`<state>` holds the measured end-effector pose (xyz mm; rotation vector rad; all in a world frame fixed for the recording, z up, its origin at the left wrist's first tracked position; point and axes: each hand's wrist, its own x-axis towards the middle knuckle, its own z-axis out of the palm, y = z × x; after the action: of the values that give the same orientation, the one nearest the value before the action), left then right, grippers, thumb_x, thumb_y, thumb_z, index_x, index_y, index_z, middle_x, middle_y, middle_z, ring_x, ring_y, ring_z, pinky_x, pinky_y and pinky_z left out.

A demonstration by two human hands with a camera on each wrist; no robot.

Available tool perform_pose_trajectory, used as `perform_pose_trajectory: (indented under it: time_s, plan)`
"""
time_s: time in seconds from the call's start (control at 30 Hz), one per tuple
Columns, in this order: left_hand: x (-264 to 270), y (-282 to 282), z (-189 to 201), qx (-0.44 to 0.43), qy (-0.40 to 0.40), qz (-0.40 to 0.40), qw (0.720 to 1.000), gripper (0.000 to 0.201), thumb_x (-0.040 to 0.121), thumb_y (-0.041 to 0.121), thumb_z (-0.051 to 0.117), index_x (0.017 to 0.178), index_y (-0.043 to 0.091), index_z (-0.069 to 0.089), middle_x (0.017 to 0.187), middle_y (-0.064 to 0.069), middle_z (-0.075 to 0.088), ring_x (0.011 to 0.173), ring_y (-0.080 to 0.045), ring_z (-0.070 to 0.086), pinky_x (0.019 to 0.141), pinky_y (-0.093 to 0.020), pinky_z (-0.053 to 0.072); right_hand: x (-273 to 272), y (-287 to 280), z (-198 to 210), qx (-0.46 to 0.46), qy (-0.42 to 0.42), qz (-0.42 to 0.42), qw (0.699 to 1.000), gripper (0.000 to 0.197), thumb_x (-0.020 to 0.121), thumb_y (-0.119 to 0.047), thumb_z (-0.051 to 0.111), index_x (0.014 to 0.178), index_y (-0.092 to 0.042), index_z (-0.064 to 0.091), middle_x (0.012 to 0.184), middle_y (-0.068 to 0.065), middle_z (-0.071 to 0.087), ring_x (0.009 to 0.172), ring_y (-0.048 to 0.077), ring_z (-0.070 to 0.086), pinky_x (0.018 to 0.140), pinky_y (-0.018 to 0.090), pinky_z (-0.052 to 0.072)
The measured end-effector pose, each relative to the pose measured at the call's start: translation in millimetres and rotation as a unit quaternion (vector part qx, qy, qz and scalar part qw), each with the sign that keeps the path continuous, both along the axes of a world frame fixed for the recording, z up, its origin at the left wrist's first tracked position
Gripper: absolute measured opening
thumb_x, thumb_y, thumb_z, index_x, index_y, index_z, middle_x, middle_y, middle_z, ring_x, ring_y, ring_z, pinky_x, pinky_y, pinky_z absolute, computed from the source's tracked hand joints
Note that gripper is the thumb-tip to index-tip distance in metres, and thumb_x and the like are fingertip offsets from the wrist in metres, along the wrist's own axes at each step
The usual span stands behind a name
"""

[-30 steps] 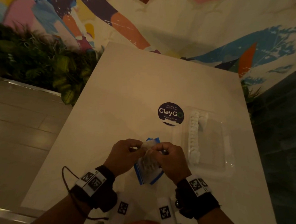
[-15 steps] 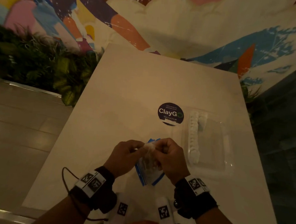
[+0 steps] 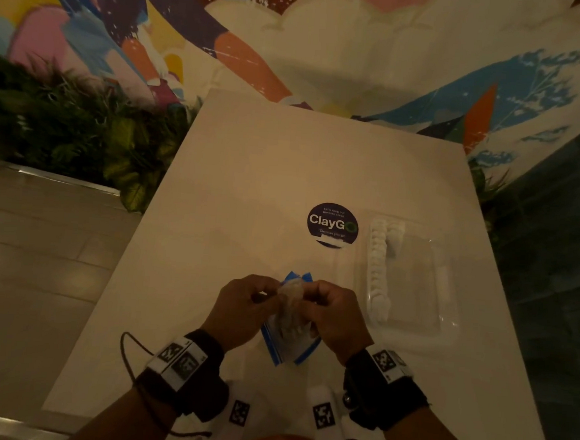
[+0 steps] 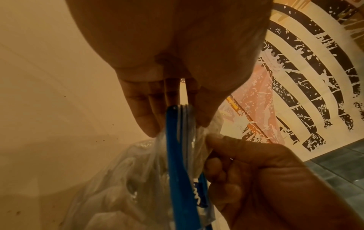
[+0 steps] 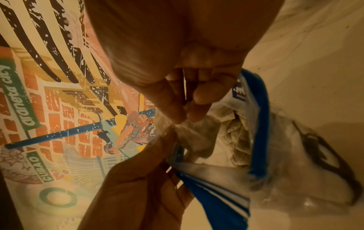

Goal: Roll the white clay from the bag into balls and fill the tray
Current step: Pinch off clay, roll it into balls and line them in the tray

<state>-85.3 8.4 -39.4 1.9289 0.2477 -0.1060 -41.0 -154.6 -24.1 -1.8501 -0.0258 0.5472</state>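
Over the near middle of the table (image 3: 251, 169), both hands hold the bag (image 3: 291, 326) up between them. The left hand (image 3: 241, 309) pinches the plastic near the blue zip strip with thumb and fingers; the right hand (image 3: 333, 315) pinches the other side, its fingers curled in. From the right wrist, the bag's mouth stands open, and the thumb and a finger of the right hand close on a bit of the white clay (image 5: 199, 135) at the mouth, with more clay lumped deeper inside. The bag's lower end hangs toward the table. To the right lies the tray (image 3: 447, 299), clear plastic, with a row of balls (image 3: 378, 267) along its left wall. A round dark sticker (image 3: 332, 224) sits just left of the tray.
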Motion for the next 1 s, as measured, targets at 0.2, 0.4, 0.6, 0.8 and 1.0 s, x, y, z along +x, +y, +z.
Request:
perform_pose_trajectory:
  time_s: [0.2, 0.4, 0.6, 0.8, 1.0]
  plan:
    - [1.0, -1.4, -3.0, 0.005, -0.003, 0.002, 1.000, 0.007, 0.087, 0.013, 0.062, 0.090, 0.015, 0.068, 0.103, -0.002, 0.066, 0.084, -0.018, 0.065, 0.072, -0.023, 0.052, 0.2, -1.0, 1.1, -0.004, -0.004, 0.013, 1.000, 0.012, 0.083, -0.009, 0.068, 0.079, -0.020, 0.069, 0.064, -0.001, 0.064, 0.048, 0.004, 0.056, 0.048, 0.019, 0.046]
    - [0.0, -1.2, -8.5, -0.006, -0.018, 0.000, 1.000, 0.010, 0.086, 0.012, 0.065, 0.091, 0.020, 0.068, 0.100, 0.003, 0.067, 0.083, -0.013, 0.065, 0.072, -0.022, 0.051, 0.4, -2.9, 1.9, -0.008, 0.001, 0.026, 1.000, 0.021, 0.082, -0.011, 0.070, 0.071, -0.028, 0.067, 0.059, -0.007, 0.062, 0.046, 0.001, 0.055, 0.047, 0.015, 0.044]
    - [-4.7, 0.8, -12.2, -0.037, -0.006, 0.020, 0.999, 0.006, 0.082, 0.022, 0.070, 0.088, 0.024, 0.069, 0.101, 0.007, 0.069, 0.083, -0.014, 0.067, 0.069, -0.027, 0.055, 10.3, -19.5, 17.5, 0.047, 0.028, -0.036, 0.998, 0.015, 0.079, 0.005, 0.065, 0.076, -0.009, 0.070, 0.057, 0.002, 0.065, 0.045, 0.006, 0.056, 0.040, 0.017, 0.040]
    - [-6.3, 0.0, -11.3, -0.037, 0.011, 0.030, 0.999, 0.006, 0.082, 0.022, 0.070, 0.087, 0.022, 0.069, 0.097, 0.008, 0.069, 0.080, -0.014, 0.067, 0.066, -0.025, 0.052, 65.6, -79.8, 29.8, 0.046, -0.006, -0.179, 0.983, 0.006, 0.080, 0.002, 0.066, 0.078, -0.003, 0.066, 0.060, 0.007, 0.066, 0.048, 0.010, 0.059, 0.037, 0.020, 0.034]
    - [-7.3, -3.3, -9.2, -0.022, 0.020, 0.030, 0.999, 0.006, 0.082, 0.022, 0.070, 0.088, 0.021, 0.070, 0.097, 0.008, 0.069, 0.083, -0.011, 0.067, 0.067, -0.023, 0.054, 130.8, -137.3, -5.6, -0.026, 0.029, -0.264, 0.964, 0.013, 0.081, -0.003, 0.068, 0.077, -0.015, 0.064, 0.069, 0.008, 0.064, 0.041, 0.005, 0.058, 0.047, 0.021, 0.039]
